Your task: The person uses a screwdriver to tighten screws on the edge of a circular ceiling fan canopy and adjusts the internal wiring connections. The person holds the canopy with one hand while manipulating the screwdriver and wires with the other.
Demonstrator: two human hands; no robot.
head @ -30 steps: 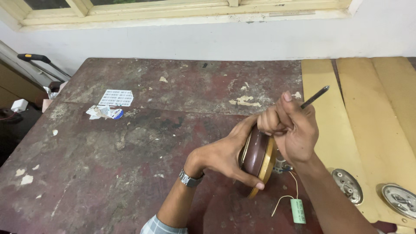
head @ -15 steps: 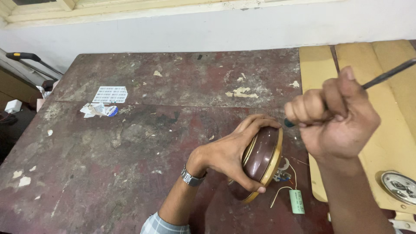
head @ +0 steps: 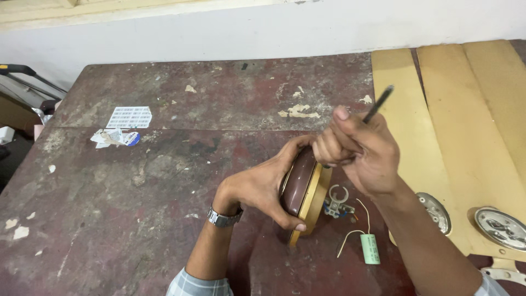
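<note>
While gripped, disc [head: 302, 189] between hands [head: 307, 170].

My right hand [head: 359, 151] hides the lower end of the dark tool [head: 379, 104], my left hand [head: 263, 183] covers the brown disc's [head: 300, 181] back, and the round metal part [head: 501, 227] at the worktop's right edge is cut off.

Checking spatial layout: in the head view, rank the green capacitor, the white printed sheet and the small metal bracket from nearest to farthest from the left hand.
From the left hand:
1. Small metal bracket, just right of it.
2. Green capacitor, lower right.
3. White printed sheet, far upper left.
</note>
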